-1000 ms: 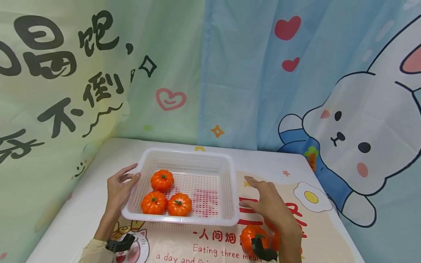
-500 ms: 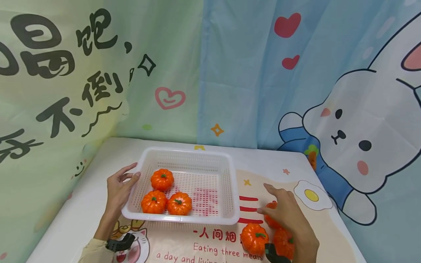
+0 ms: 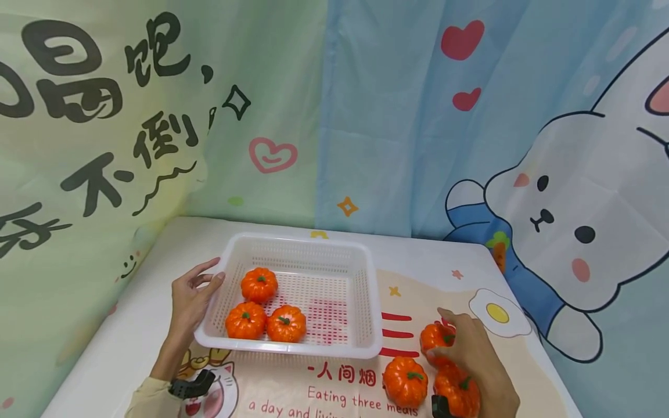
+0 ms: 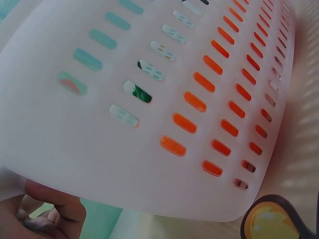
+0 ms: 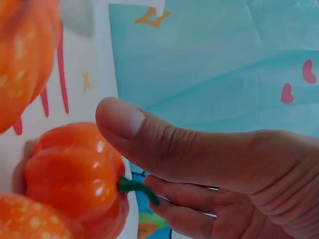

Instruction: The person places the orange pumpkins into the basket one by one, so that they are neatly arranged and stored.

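A white plastic basket (image 3: 334, 349) holds three small orange pumpkins: one at the back (image 3: 259, 284) and two along the front wall. My left hand (image 3: 190, 302) holds the basket's left rim; its curled fingers show at the rim in the left wrist view. To the right of the basket lie three more pumpkins. Over the farthest pumpkin (image 3: 435, 339) hovers my right hand (image 3: 470, 345), thumb and forefinger spread around it. The right wrist view shows the thumb (image 5: 122, 119) beside this pumpkin (image 5: 75, 169) and its green stem.
The near-left pumpkin (image 3: 405, 381) and near-right pumpkin (image 3: 456, 386) lie close to my right wrist. A printed mat (image 3: 334, 395) covers much of the white table (image 3: 130, 325). Behind it hangs a printed curtain (image 3: 366, 116).
My right hand has moved right and toward me, from beside the basket to the farthest loose pumpkin. My left hand and the basket have stayed in place.
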Demonstrator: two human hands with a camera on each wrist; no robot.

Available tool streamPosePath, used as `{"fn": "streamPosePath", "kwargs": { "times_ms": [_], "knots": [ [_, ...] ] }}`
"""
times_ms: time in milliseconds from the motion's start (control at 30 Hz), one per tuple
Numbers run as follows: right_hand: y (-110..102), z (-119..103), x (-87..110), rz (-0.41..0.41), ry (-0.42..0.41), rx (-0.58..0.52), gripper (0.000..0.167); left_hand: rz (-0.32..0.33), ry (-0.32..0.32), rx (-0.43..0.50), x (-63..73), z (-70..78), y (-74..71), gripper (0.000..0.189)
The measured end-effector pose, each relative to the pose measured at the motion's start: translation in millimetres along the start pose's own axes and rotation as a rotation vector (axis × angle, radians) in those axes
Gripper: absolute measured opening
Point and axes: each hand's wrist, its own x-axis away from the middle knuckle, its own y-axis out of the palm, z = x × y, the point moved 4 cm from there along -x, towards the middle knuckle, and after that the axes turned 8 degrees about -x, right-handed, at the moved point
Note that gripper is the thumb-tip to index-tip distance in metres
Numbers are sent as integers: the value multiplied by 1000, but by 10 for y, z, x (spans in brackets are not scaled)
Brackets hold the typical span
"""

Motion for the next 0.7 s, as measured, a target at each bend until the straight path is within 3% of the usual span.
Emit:
{"fn": "streamPosePath", "kwargs": {
  "times_ms": [400, 700],
  "knots": [
    [128, 199, -47, 12, 51, -37, 92, -12, -1, -26, 20, -24, 25, 46],
    [161, 230, -93, 11, 33, -43, 92, -1, 4, -6, 6, -11, 5, 45]
  ]
}}
